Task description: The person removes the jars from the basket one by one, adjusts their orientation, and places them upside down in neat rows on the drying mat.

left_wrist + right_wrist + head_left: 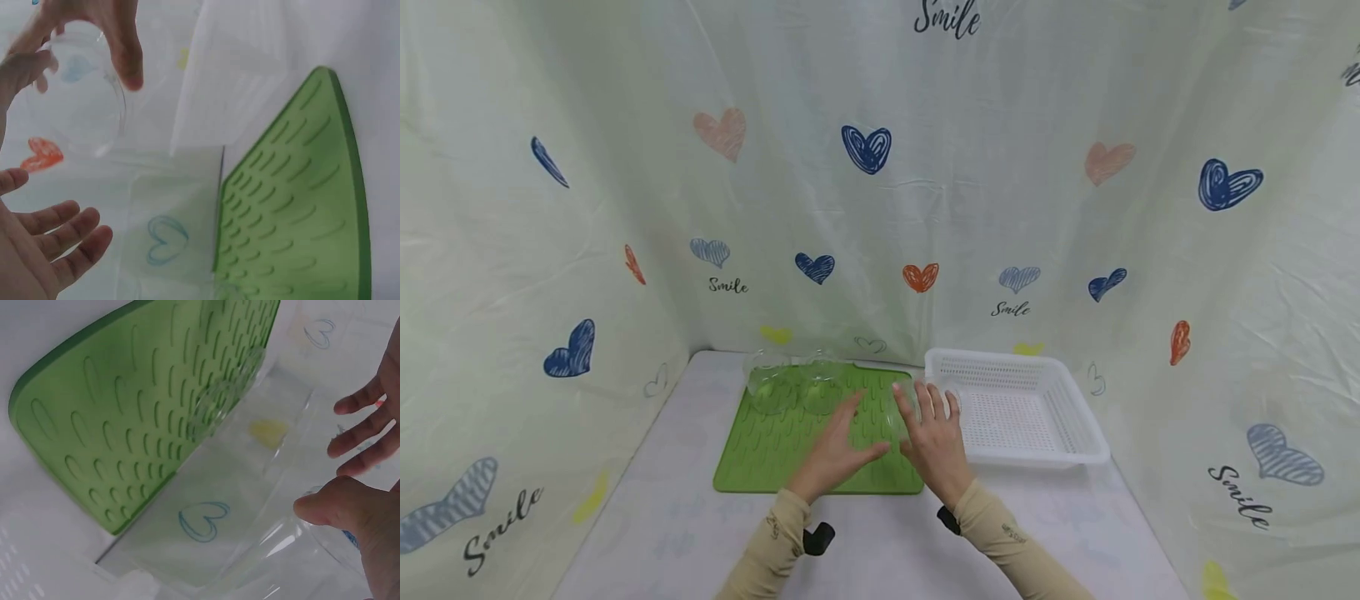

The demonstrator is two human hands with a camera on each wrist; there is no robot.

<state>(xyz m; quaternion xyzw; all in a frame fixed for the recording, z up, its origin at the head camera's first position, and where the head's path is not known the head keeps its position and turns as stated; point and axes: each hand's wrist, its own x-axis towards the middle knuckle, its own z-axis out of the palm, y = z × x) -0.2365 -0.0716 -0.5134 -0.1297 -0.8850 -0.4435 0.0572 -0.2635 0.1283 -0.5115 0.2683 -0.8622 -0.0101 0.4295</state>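
Note:
My right hand [936,446] grips a clear round cup [84,122] over the right side of a green ridged mat [782,454]. Its thumb lies on one side of the cup and its fingers on the other. My left hand [835,454] is held over the mat with fingers extended, apart from the cup. In the left wrist view, its spread fingers [69,244] hold nothing. Two more clear cups stand side by side at the mat's back left, one cup [771,383] left of the other cup [822,383]; their transparent outlines are faint.
A white perforated basket [1078,417] stands to the right of the mat. A pale cloth [655,533] covers the table. Behind and at both sides hangs a white curtain [970,183] printed with hearts.

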